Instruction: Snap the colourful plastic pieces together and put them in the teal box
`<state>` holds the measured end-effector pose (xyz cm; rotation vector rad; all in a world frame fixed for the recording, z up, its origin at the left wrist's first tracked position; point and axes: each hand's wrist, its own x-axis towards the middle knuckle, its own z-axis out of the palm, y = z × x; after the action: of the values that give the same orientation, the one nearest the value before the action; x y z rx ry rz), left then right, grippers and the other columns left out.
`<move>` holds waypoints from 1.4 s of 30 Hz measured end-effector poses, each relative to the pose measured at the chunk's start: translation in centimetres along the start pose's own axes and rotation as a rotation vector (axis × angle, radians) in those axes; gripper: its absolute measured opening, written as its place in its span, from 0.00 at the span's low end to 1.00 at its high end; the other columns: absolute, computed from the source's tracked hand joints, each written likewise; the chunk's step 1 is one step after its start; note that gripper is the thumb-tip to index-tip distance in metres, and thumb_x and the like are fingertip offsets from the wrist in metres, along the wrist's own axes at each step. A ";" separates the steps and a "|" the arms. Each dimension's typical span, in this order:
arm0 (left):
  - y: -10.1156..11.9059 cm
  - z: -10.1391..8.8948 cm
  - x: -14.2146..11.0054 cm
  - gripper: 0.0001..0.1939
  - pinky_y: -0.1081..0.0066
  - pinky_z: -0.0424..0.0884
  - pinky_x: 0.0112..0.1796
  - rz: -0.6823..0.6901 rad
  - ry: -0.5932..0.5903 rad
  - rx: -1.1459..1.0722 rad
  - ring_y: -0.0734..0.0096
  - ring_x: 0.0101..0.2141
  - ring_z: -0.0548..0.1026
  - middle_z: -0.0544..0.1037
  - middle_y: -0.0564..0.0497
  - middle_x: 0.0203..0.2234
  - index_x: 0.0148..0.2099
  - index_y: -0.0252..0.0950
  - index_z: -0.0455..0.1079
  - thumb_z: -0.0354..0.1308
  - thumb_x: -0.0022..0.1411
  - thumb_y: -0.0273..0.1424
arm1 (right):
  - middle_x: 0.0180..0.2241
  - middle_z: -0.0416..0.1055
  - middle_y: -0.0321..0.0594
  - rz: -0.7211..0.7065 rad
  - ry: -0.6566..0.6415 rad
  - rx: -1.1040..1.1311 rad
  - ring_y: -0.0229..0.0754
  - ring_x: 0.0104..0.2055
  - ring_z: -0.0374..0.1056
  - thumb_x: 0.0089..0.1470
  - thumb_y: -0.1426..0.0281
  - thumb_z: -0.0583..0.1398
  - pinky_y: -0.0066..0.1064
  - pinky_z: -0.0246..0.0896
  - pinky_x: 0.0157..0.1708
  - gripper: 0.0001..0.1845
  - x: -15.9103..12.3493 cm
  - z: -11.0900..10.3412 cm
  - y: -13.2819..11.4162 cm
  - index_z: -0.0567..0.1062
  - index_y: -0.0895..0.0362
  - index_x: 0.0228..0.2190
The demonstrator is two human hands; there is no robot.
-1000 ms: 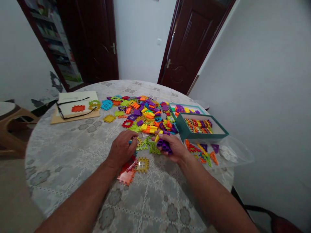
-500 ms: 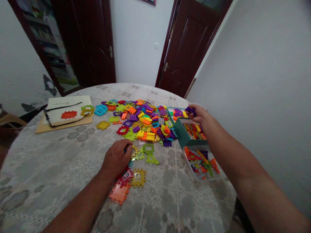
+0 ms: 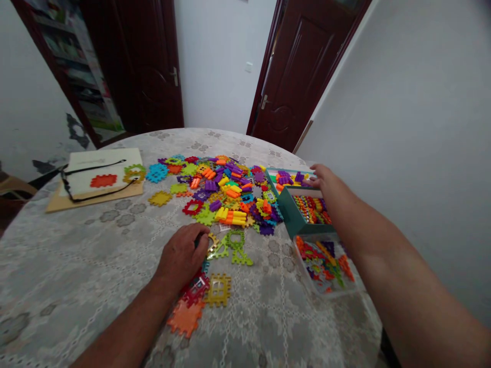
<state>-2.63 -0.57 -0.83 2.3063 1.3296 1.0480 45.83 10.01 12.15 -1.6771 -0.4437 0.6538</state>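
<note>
My left hand rests on the table with curled fingers, thumb close to the index finger. A dark bit shows between them, too hidden to name. Close by are a yellow ring-shaped plastic piece, green connector pieces, a red window piece, a yellow window piece and an orange square piece. My right hand is stretched over the far green-edged box, fingers apart and nothing visible in them. Purple and yellow building blocks lie in that box.
A heap of colourful building pieces covers the table's middle. Right of it are a second green box and a clear plastic tub of small pieces. At left, a black strap lies across a pale board.
My right hand held purple blocks above the far box; now they are out of its fingers, and purple blocks lie in the box. My left hand has hardly moved. The view shifted slightly.
</note>
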 end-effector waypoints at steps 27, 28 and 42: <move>-0.7 0.9 -0.2 0.10 0.54 0.75 0.52 0.078 0.070 0.056 0.53 0.46 0.79 0.82 0.42 0.42 0.46 0.38 0.75 0.53 0.68 0.30 | 0.60 0.72 0.65 -0.650 -0.457 -1.323 0.62 0.63 0.68 0.69 0.55 0.57 0.46 0.63 0.60 0.27 -19.3 8.5 7.2 0.78 0.63 0.55; -0.8 1.0 -0.2 0.11 0.54 0.75 0.53 0.078 0.061 0.061 0.52 0.47 0.79 0.82 0.41 0.43 0.47 0.37 0.76 0.54 0.69 0.31 | 0.63 0.69 0.66 -0.637 -0.437 -1.338 0.64 0.64 0.68 0.70 0.53 0.55 0.48 0.63 0.60 0.30 -19.5 8.9 7.6 0.76 0.64 0.58; -0.5 1.1 -0.4 0.20 0.52 0.72 0.55 0.110 -0.053 0.133 0.49 0.52 0.77 0.82 0.39 0.53 0.60 0.38 0.74 0.59 0.69 0.36 | 0.56 0.72 0.56 -0.934 -0.574 -1.247 0.55 0.58 0.69 0.68 0.58 0.58 0.46 0.63 0.60 0.20 -28.5 6.9 12.6 0.76 0.60 0.51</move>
<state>-2.32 -0.49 -2.09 2.5125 1.3014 0.9495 18.77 -4.92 4.06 -2.0113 -2.2209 0.0585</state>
